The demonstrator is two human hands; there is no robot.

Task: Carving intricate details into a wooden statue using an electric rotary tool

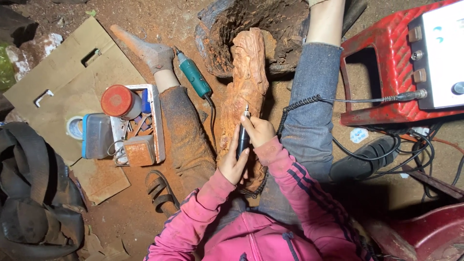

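Fingers (255,129) of the right hand (260,131) were wrapped around the upper part of a dark rotary handpiece (242,137); the left hand (233,163) was closed on its lower end. The bit touched the reddish wood carving (249,79), which lay between the person's legs, long axis running away from the body toward the hollow log (251,29). The carving sat straight ahead of both hands, the right one nearer the tip. A coiled cord (295,104) ran right to a control box (442,53) on a red plastic stool (382,58). A teal grinder (193,75) lay on the ground left of the carving.
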